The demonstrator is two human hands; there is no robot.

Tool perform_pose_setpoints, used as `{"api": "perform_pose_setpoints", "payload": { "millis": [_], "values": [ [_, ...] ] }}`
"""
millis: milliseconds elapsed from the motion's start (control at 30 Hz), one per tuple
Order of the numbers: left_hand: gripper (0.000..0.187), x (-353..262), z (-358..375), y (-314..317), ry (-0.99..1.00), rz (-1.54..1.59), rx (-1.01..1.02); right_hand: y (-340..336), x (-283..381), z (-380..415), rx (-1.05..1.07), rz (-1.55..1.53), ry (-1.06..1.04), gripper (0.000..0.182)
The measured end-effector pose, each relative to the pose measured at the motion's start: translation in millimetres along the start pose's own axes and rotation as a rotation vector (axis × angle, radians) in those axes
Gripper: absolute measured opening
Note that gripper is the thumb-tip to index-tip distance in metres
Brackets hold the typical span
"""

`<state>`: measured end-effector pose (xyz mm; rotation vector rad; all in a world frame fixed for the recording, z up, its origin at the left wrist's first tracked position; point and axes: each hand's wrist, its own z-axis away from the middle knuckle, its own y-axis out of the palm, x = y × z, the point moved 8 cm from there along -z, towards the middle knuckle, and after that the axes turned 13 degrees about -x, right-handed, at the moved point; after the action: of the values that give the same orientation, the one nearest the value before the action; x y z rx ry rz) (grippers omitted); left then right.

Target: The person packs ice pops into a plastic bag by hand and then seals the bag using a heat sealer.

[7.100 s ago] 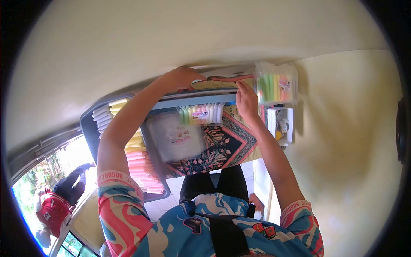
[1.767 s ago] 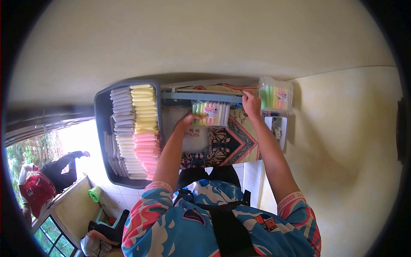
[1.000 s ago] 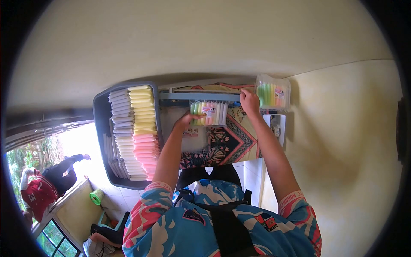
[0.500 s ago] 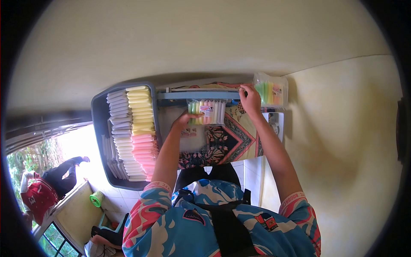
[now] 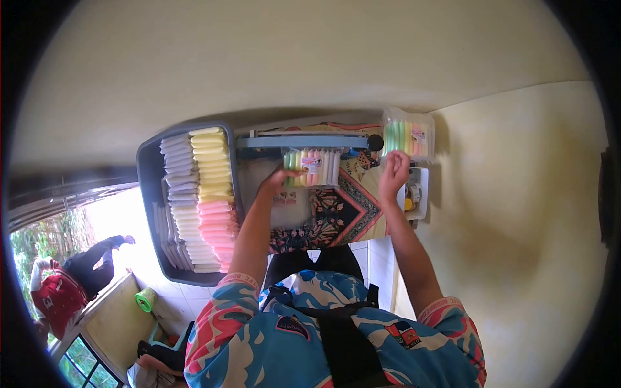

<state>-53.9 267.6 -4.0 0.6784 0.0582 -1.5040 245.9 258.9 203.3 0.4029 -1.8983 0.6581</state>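
My left hand grips the left lower part of a clear plastic pack of coloured sticks, its thumb across the front. Green, yellow, pink and pale sticks show in a row behind a printed label. The upper edge of this pack lies against the long blue arm of a bag sealer, which ends in a black knob. To the right of the knob, my right hand is raised with its fingers curled together and nothing showing in them. Just above its fingertips lie filled packs of the same sticks.
A large grey tub on the left holds rows of pale, yellow and pink sticks. Patterned cloth covers the table. A white container with small items stands at the right edge, near the wall. Another person in red is at far left.
My right hand has let go of the sealer arm's end and moved down and right, uncovering the black knob. My left hand and its pack stay in place.
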Motion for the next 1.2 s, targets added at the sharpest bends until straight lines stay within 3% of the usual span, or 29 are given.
{"api": "perform_pose_setpoints", "payload": {
  "millis": [100,200,300,400,433,633,733,933,1200],
  "values": [
    [0.05,9,-4,-2,-0.045,0.011,0.0,8,-34,43,0.186,0.04,0.236,0.018],
    [0.048,16,-17,-10,-0.075,0.003,-0.009,39,-86,67,0.282,0.027,0.292,0.018],
    [0.047,8,-7,-5,-0.003,-0.022,0.017,67,-104,65,0.263,0.113,0.194,0.019],
    [0.049,-2,1,1,0.043,0.007,0.053,80,-131,65,0.228,0.291,0.383,0.025],
    [0.05,-5,2,3,0.045,0.027,0.062,82,-142,69,0.17,0.188,0.516,0.027],
    [0.05,-16,23,12,0.04,0.015,0.015,89,-130,80,0.143,0.167,0.671,0.03],
    [0.047,-17,25,12,0.055,-0.013,0.028,89,-117,79,0.194,0.311,0.661,0.037],
    [0.043,-8,7,7,0.056,0.061,0.081,94,-150,80,0.109,0.3,0.567,0.042],
    [0.044,-13,8,8,0.079,0.056,0.076,96,-135,77,0.058,0.225,0.495,0.032]
  ]
}}
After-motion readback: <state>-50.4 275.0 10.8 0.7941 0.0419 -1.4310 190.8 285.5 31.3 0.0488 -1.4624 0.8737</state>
